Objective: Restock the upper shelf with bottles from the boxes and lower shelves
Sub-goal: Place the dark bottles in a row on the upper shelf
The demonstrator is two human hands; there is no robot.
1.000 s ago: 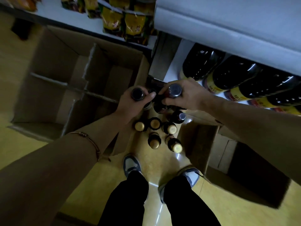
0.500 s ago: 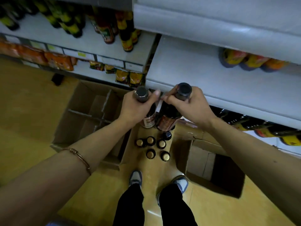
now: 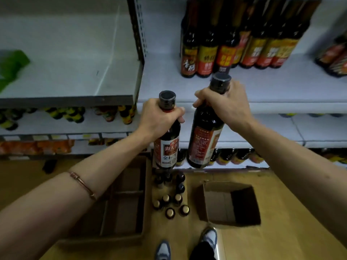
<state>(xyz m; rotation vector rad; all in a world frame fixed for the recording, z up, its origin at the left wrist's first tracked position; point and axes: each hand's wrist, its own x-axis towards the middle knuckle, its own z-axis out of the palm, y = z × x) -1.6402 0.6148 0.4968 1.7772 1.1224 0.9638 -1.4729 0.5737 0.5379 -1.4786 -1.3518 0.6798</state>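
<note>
Two dark bottles are held up in front of the shelves, one in each hand. The left hand [image 3: 159, 119] is wrapped tight round the neck of the left bottle [image 3: 166, 147], just under its black cap. The right hand [image 3: 225, 107] is wrapped round the neck of the right bottle [image 3: 204, 139], which is tilted a little and held a bit higher. Both grips are closed on the bottle necks. The two bottles are close together but not touching, and they are held just at the front edge of the upper shelf [image 3: 272, 91], not yet set on it. A row of bottles [image 3: 234, 44] is stood at the back of that shelf. A thin bracelet [image 3: 82, 184] is worn on the left arm. Down on the floor [image 3: 291, 231], a bunch of small bottles [image 3: 172, 201] is stood between an open box with dividers [image 3: 124, 199] and a smaller open box [image 3: 231, 203]. Two shoes are seen at the bottom edge
</note>
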